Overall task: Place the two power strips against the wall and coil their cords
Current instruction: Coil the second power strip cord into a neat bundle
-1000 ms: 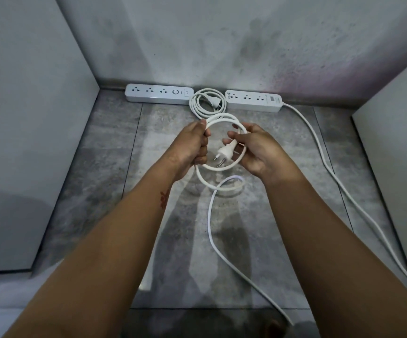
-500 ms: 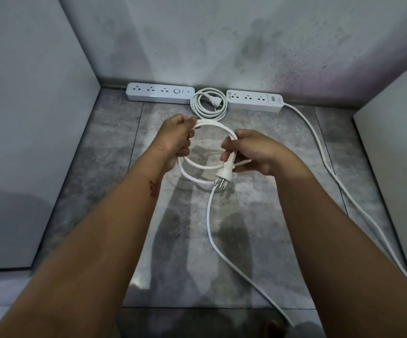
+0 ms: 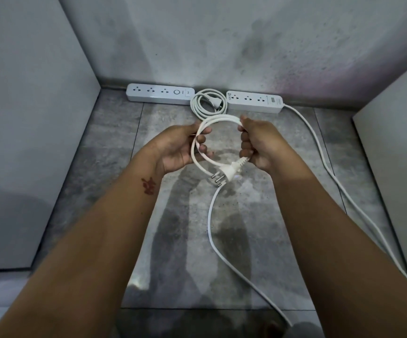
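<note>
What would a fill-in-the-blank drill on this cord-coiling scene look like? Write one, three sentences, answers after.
1. Both power strips, the left power strip and the right power strip, lie against the ____.
2. The finished coil rests on the floor between the two ____.
3. The left hand and right hand hold a loop of cord whose ____ hangs below the right hand, prongs bare.

Missing words: wall; strips; plug
</note>
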`<act>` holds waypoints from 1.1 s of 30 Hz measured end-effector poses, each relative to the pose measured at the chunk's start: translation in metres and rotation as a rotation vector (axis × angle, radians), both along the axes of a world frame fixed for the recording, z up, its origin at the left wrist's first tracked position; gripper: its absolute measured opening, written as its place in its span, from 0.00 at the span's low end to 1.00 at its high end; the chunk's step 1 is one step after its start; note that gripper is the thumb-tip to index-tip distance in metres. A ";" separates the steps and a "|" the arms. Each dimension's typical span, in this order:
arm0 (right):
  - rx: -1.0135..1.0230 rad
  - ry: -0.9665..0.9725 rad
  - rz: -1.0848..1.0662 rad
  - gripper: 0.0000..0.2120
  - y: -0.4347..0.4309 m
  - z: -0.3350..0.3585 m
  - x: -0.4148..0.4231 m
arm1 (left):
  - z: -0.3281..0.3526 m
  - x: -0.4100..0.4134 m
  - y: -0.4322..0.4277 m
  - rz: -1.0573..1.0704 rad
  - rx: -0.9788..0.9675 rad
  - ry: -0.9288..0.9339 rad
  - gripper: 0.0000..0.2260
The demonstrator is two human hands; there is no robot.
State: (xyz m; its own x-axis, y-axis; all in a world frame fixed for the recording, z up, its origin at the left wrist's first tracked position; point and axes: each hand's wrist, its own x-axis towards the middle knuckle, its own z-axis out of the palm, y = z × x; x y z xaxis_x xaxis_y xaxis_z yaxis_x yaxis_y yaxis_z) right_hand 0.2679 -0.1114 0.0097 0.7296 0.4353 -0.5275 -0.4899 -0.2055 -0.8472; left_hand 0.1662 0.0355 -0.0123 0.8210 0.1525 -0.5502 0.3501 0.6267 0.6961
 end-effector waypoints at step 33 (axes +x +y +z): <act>0.073 0.046 -0.192 0.16 0.004 0.004 0.003 | 0.007 0.009 -0.013 -0.021 0.206 -0.121 0.12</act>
